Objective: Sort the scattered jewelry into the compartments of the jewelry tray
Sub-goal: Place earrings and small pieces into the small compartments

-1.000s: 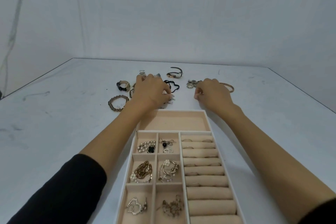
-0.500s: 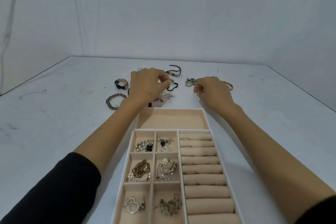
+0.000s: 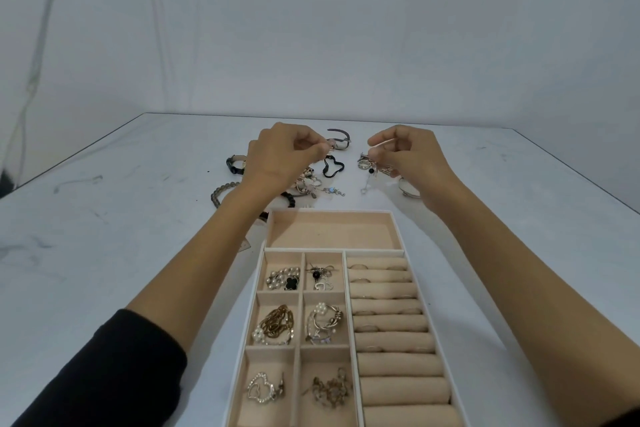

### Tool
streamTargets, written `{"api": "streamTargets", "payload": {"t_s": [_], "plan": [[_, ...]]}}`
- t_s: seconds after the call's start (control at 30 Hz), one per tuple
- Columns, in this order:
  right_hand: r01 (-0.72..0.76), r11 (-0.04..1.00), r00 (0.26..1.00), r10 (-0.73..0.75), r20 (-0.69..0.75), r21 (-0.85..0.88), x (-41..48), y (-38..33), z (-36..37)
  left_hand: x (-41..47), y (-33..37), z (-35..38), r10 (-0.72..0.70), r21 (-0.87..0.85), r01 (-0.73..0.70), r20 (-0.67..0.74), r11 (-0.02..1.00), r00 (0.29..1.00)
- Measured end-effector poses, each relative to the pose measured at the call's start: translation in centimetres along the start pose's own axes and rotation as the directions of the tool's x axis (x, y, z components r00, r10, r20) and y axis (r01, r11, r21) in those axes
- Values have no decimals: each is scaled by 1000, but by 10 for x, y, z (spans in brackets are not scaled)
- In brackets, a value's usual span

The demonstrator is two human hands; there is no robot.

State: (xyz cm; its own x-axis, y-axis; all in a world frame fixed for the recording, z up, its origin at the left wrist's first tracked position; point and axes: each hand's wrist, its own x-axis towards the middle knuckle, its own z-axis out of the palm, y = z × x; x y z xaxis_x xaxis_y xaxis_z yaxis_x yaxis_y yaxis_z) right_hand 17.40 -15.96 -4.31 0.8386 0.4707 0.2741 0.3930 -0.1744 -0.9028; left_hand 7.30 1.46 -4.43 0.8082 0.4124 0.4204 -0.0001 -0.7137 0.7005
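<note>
bare table (image 3: 121,218) lies open at left. left hand (image 3: 280,156) hovers over the scattered jewelry (image 3: 311,184), fingertips pressed together, contents too small to tell. right hand (image 3: 412,156) pinches a dangling piece (image 3: 370,177), hanging vertically beyond the jewelry tray (image 3: 332,211).

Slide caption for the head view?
Left hand and right hand hover over scattered jewelry beyond the tray; the right pinches a dangling piece.

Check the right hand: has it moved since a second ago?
Yes. The right hand has risen off the table, farther up from the far rim of the jewelry tray, and now pinches a dangling piece in the air.
</note>
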Motion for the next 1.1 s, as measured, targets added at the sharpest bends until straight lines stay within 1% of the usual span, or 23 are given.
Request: {"api": "streamTargets", "payload": {"t_s": [0.2,0.3,0.47,0.57,0.77,0.97,1.1], "plan": [[49,995,998,-52,30,90,-10,-21,2,-13,12,-17,29,-122,-31,-16,992,999],[88,990,994,-94,48,107,-16,-31,6,-22,19,-23,26,-191,-25,0,981,1000],[136,982,988,-144,59,132,-28,-45,10,-39,22,-33,21,-242,-15,23,970,1000],[171,973,980,-184,72,152,-38,-53,14,-53,23,-42,14,-271,-11,9,962,1000],[212,959,962,-239,130,188,-63,-61,21,-81,16,-55,-9,-266,11,9,964,1000],[186,947,944,-246,222,261,-84,-70,24,-105,7,-61,-37,-264,38,7,964,999],[188,947,934,-254,251,260,-95,-73,26,-120,5,-64,-31,-241,26,-18,970,999]]}}
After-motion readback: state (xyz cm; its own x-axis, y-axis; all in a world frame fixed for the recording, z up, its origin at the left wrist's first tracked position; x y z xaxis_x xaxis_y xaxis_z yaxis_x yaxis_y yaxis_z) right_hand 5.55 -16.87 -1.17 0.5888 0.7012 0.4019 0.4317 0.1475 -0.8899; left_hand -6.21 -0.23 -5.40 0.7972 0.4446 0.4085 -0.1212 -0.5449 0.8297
